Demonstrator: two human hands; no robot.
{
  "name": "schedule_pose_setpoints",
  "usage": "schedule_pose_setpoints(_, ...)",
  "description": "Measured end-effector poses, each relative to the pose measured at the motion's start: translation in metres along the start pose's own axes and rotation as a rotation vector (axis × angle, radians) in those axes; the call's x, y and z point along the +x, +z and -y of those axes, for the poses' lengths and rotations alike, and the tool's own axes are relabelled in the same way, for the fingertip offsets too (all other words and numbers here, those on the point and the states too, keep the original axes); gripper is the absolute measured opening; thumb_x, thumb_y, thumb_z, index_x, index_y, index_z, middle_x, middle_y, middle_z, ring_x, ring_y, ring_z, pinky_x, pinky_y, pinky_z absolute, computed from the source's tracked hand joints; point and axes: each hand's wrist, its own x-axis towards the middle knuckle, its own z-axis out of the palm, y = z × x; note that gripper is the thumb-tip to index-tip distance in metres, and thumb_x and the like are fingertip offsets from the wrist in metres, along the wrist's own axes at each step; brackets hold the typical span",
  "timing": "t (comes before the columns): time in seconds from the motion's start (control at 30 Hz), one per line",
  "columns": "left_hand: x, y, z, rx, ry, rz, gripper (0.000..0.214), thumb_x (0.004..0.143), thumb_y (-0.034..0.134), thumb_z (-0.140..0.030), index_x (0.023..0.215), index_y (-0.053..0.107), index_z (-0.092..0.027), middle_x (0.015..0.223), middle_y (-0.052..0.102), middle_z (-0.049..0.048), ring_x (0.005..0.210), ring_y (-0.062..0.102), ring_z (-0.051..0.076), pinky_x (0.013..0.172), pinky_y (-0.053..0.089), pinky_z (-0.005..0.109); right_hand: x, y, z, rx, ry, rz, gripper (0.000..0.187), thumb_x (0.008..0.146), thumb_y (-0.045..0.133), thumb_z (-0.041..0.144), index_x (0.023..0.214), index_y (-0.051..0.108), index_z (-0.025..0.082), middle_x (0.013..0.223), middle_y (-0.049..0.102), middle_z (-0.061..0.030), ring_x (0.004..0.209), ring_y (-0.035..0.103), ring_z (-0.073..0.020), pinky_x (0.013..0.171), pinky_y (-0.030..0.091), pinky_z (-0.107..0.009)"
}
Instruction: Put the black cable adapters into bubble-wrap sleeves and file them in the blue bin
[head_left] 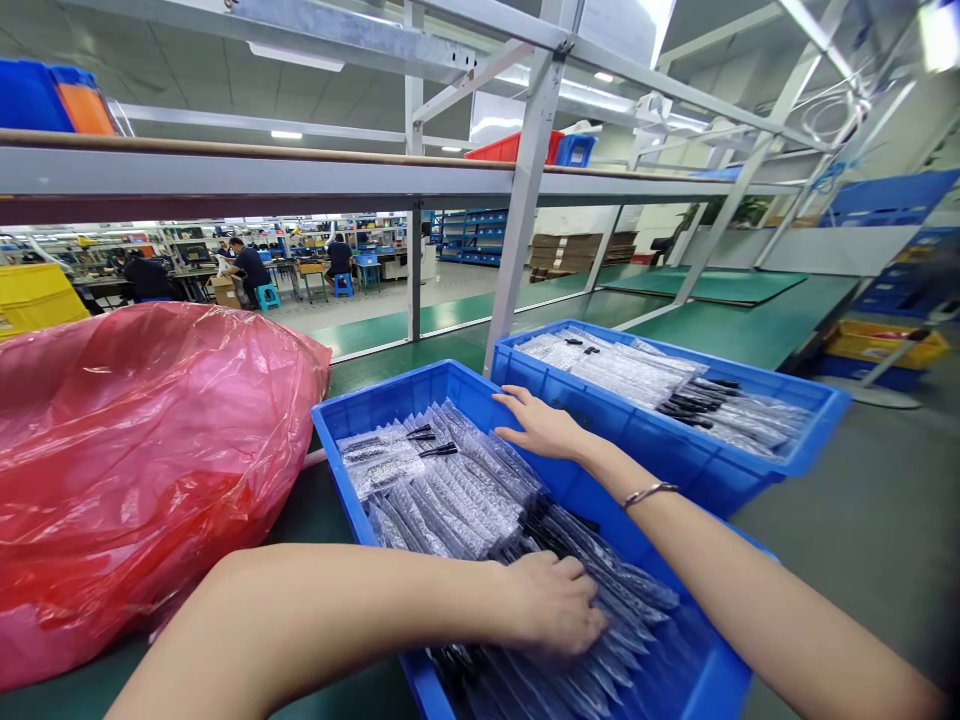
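A blue bin in front of me holds rows of clear plastic bags with black cable-like parts in them. My left hand is down in the near half of this bin, its fingers curled onto the bags there; the fingertips are partly hidden. Above the bin's far right side is my right hand, fingers spread apart and holding nothing. It is close to the rim between the two bins. A second blue bin, behind and to the right, holds similar bags with black ends.
A large pink-red plastic bag bulges on the green bench at left. A metal frame post rises behind the bins, carrying a shelf with red and blue bins. People sit at benches far back. Yellow and blue crates stand at right.
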Motion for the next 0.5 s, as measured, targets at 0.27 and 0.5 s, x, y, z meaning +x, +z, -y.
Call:
schedule_pose_setpoints(0.27,0.025,0.000,0.020,0.031,-0.012,0.033,0.054,0.086,0.058,-0.034,0.139,0.058,-0.024,0.131,0.062,0.0167,0.123,0.055,0.034,0.092,0.046,0.041,0.002,0.002,-0.002,0.014,0.001,-0.013,0.062,0.094,0.050,0.044,0.151,0.039,0.021,0.163,0.031,-0.0167,0.133,0.053,-0.0383,0.095,0.056,-0.056)
schedule_pose_setpoints(0.5,0.053,-0.005,0.031,-0.125,-0.095,-0.039,0.059,0.095,0.045,-0.043,0.140,0.048,-0.006,0.133,0.065,0.0164,0.127,0.057,0.034,0.100,0.048,0.046,0.006,0.011,-0.011,0.057,-0.024,-0.056,0.063,0.091,0.048,0.049,0.149,0.044,0.023,0.162,0.034,-0.0147,0.133,0.055,-0.0347,0.097,0.056,-0.050)
